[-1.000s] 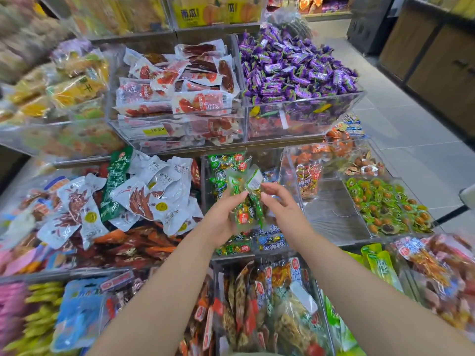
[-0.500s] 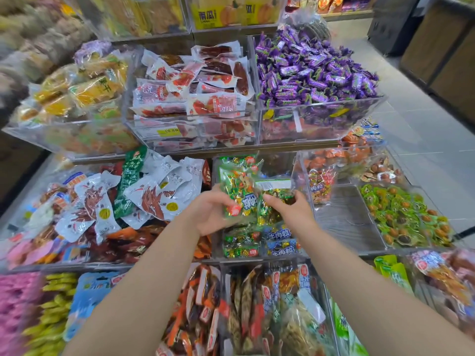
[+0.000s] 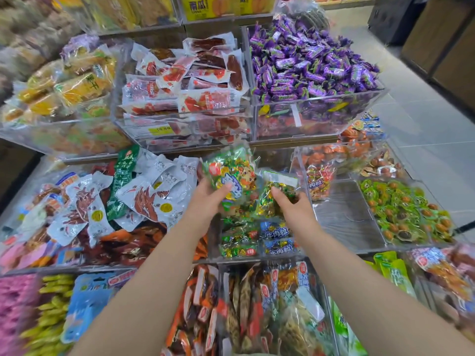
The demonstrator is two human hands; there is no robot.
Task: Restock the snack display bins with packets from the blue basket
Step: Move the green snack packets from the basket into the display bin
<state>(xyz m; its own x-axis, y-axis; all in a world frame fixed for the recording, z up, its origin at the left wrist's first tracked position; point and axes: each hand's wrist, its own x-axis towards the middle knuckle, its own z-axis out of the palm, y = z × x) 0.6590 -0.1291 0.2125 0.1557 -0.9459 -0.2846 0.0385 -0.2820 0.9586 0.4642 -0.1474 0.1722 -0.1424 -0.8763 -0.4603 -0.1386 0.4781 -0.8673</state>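
Placing packets: left hand [image 3: 207, 202] grips a green packet [image 3: 230, 170], right hand [image 3: 294, 205] pinches a smaller packet [image 3: 279, 187]; both probably need lowering into the bin [image 3: 259, 256] below.

"南瓜" on yellow box [image 3: 205, 7], top shelf. "牛肉粒" on two blue packets [image 3: 276, 231], middle bin. "肉粒" on red packet [image 3: 318, 186] further right. Yellow price tag [image 3: 160, 129] on upper clear bin [image 3: 133, 134], upside down, looks like 19.80. "凤爪" on white packets [image 3: 167, 178]. Held green packets [image 3: 228, 173]: print unreadable.

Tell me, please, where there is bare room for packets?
Free: the clear bin's bare grey floor, between the small blue and green packets and the green-wrapped round snacks. Heaped: the purple wrapped sweets and white pouches.
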